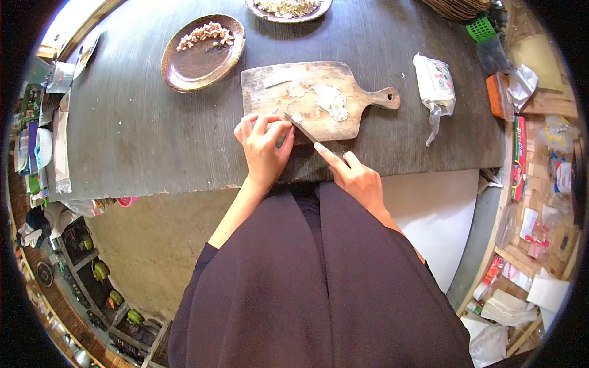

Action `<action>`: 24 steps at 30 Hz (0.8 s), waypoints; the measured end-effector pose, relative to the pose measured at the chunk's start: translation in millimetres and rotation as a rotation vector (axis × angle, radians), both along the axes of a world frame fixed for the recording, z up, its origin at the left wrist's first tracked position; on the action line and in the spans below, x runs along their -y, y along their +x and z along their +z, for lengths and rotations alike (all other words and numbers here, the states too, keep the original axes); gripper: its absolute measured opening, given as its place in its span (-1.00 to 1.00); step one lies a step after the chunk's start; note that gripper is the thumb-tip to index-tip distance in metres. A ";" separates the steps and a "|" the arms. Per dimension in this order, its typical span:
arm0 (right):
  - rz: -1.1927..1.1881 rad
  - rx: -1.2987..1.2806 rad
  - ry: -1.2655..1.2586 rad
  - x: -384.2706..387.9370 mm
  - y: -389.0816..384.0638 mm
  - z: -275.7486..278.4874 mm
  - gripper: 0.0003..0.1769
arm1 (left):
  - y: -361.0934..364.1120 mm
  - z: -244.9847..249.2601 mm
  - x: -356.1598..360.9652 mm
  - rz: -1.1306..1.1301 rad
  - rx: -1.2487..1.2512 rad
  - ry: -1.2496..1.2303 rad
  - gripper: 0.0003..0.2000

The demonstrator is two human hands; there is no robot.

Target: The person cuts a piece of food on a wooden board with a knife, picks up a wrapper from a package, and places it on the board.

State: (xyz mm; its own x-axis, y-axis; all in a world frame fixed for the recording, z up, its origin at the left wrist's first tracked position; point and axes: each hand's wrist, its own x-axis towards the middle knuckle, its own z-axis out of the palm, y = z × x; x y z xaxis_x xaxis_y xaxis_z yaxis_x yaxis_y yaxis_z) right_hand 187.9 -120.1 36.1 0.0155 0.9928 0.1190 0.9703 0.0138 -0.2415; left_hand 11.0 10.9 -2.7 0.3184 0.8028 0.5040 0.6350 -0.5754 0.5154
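A wooden cutting board point(300, 75) lies on the dark table, its handle to the right. My right hand point(359, 183) is closed round a knife point(302, 129), index finger stretched along it, the blade pointing up and left over the board's lower edge. Beside the blade tip, my left hand point(265, 144) rests at the board's lower left corner, fingers curled; whatever they press on is hidden. A small white piece point(297, 117) sits by the blade. Farther right on the board is a pile of white chopped bits point(331, 102), and a pale slice point(277, 80) lies near the top left.
A brown plate point(199, 64) with small pinkish pieces stands behind the board to the left. Another plate point(288, 18) of pale shreds is at the top edge. To the right lie a white plastic packet point(434, 80) and an orange item point(496, 96) near the table's edge.
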 end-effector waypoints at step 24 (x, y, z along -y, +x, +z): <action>-0.007 -0.022 -0.007 3.2 -0.8 9.1 -0.32 | -2.8 -4.1 0.1 -0.012 0.007 -0.026 -0.85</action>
State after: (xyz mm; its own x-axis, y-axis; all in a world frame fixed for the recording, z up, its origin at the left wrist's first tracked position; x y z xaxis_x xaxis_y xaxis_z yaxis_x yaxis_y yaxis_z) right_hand 187.1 -123.3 45.2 0.0252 0.9935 0.1114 0.9648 0.0050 -0.2629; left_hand 8.2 10.8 -6.8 0.3247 0.8117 0.4855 0.6243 -0.5695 0.5347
